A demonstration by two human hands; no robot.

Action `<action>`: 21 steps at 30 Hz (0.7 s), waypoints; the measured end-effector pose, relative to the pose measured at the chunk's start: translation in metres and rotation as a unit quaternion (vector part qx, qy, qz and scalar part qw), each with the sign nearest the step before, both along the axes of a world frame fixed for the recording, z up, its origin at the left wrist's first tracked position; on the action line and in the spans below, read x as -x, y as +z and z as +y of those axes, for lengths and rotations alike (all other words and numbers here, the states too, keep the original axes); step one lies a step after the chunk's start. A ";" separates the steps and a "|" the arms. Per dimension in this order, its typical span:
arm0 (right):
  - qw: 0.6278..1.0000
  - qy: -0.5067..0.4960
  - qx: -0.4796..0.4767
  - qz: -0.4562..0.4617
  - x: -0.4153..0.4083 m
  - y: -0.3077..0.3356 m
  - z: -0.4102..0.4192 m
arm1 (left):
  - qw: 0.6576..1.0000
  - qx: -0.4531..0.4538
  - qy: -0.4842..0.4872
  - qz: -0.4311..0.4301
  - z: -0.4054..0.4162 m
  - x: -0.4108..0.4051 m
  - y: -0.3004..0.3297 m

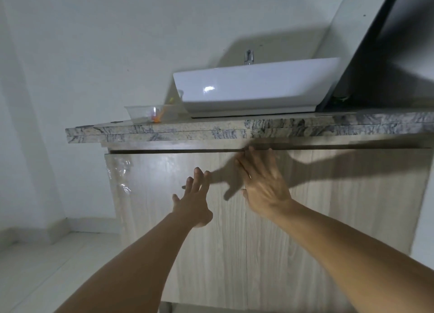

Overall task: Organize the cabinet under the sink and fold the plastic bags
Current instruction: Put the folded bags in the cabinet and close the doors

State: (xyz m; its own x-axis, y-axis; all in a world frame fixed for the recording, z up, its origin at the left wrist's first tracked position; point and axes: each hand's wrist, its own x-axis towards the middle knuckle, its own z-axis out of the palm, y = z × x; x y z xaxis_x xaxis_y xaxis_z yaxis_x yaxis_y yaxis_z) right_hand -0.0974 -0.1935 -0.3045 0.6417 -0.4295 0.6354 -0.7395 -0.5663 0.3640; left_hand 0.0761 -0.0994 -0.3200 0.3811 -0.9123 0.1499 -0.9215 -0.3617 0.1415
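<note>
**Cabinet doors shut, both hands reaching for them**

Cabinet (211,230) under the sink: pale wood-grain front, two doors closed, meeting at a thin vertical seam near the middle. Stands directly beneath the grey-veined stone table (164,130), with a dark gap running along the top edge of the doors. Clear protective film (121,176) wrinkled on the upper left corner of the left door.

Left hand (193,201) stretched forward in front of the left door, fingers straight and slightly spread, gripping nothing; cannot tell whether the fingertips touch the wood. Right hand (263,183) raised higher, just right of the seam, fingers straight and fanned, fingertips up at the dark gap above the right door. Somewhat blurred; holding nothing. Both forearms bare, entering from the bottom of the view. Shadows of hands and arm cast across the doors.

On the table: white rectangular vessel sink (253,87), with a chrome tap (249,57) showing behind its rim. Just left of the sink, a clear plastic container (143,112) with small orange and red items inside, too small to identify. To the right of the sink, a dark slanted panel (366,42) rising from the table. White wall behind, pale tiled floor (35,265) at lower left.
</note>
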 end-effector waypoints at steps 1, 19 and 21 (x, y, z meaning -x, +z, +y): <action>1.000 -0.003 -0.012 -0.005 -0.003 -0.003 -0.003 | 1.000 -0.001 0.004 0.001 -0.004 0.000 -0.003; 0.998 0.032 -0.046 -0.007 0.004 0.011 0.008 | 0.997 0.057 0.055 -0.023 -0.017 0.013 -0.023; 0.999 0.034 -0.038 -0.011 0.003 0.010 0.007 | 0.997 0.050 0.050 -0.022 -0.016 0.012 -0.021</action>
